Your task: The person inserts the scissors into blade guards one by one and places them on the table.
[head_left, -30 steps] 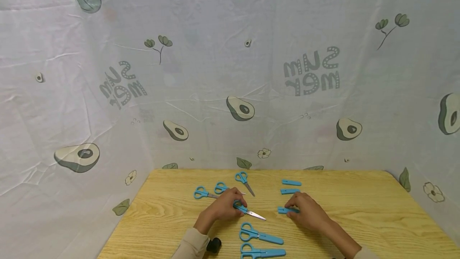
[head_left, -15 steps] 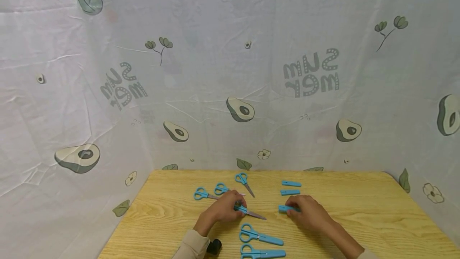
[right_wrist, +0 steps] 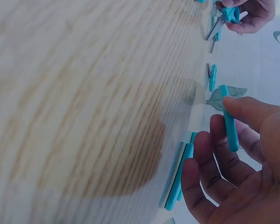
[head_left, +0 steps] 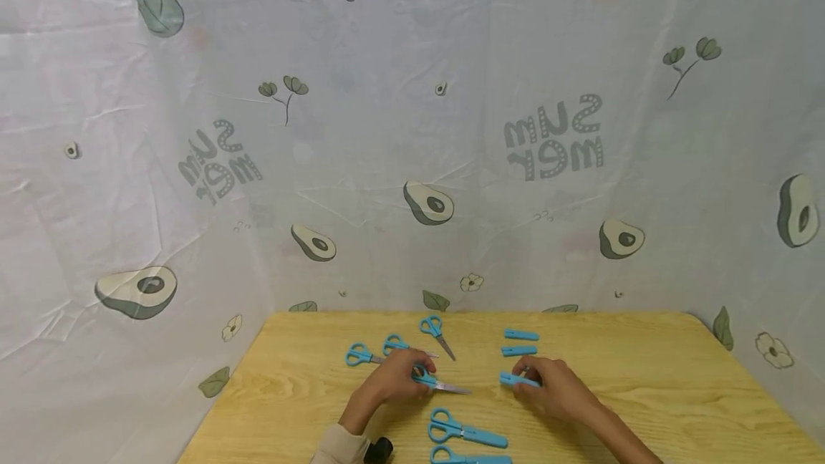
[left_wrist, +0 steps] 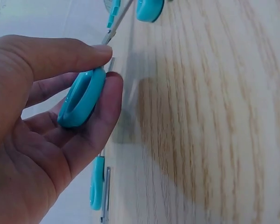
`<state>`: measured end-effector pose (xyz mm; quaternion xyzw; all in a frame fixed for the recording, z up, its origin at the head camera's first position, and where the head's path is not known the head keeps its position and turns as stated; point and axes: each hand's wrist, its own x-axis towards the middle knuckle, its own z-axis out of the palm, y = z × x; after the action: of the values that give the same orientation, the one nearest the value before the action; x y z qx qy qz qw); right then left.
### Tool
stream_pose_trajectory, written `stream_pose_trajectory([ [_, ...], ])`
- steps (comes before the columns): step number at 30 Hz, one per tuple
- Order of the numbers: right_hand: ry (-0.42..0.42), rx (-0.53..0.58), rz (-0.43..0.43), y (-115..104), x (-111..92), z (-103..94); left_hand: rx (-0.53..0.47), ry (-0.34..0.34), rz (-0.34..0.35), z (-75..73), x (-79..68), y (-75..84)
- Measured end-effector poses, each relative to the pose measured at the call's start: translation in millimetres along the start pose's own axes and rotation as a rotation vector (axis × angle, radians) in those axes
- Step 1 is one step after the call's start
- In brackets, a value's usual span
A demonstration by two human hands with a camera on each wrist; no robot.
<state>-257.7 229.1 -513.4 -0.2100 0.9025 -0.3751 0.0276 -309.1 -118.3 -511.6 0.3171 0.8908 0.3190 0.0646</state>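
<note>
My left hand (head_left: pixel 398 377) pinches a pair of blue-handled scissors (left_wrist: pixel 84 100) by the finger loops, thumb on one side and fingers on the other. Its bare blades point right in the head view, just above the wooden table. Across from it, my right hand (head_left: pixel 558 387) holds a blue blade cover (right_wrist: pixel 229 120) between thumb and fingers. The cover's near end faces the scissors' tip, with a gap between them. Part of the cover is hidden behind the fingers in the head view.
Three uncovered scissors lie behind my left hand, one pair (head_left: pixel 433 326) farthest back. Two loose covers (head_left: pixel 519 351) lie behind my right hand. Nearer me are two covered scissors (head_left: pixel 475 436). A patterned sheet (head_left: pixel 361 163) hangs around the table (head_left: pixel 619 349).
The head view has tilted up slightly. The scissors in my left hand have turned a little, their tip slightly higher and farther left. The cover stays in my right hand, almost unmoved.
</note>
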Motion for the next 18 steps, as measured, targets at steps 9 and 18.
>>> stream_pose_trajectory([
  [9, -0.022, 0.087, -0.018, 3.4, -7.2, -5.8, -0.137, -0.001, -0.048, -2.4, -8.5, -0.5],
  [18, -0.011, 0.124, 0.033, -1.8, -15.2, -9.5, -0.276, 0.038, -0.066, -1.7, -15.8, -5.3],
])
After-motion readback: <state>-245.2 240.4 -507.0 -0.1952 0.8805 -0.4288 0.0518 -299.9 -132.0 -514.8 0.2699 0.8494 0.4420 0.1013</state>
